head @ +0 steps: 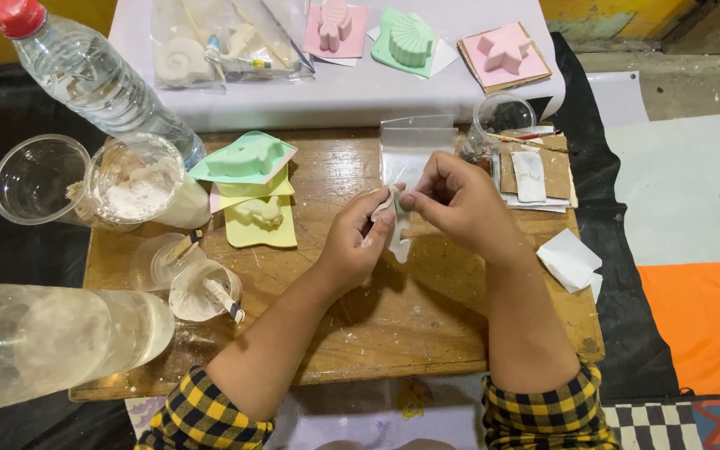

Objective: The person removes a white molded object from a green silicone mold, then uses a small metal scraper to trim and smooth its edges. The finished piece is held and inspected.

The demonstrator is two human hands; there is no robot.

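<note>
1. Both hands meet over the middle of the wooden board (pixel 427 325). The left hand (pixel 356 242) and right hand (pixel 460 200) each have fingertips pinched on a small white plaster cast (pixel 397 223).
2. The cast is already out of its mould; a pale yellow mould (pixel 262 218) at nine o'clock looks still filled.
3. The cast's long axis runs twelve to six, lower end hanging free.

Moulds (pixel 252 187) left of hands (pixel 410 221)

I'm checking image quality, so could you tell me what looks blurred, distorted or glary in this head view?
Head view: the near bottle at lower left is large and out of focus; the white cast piece between both hands is sharp; lighting is even, shadows soft, with slight glare on the clear cups.
</note>
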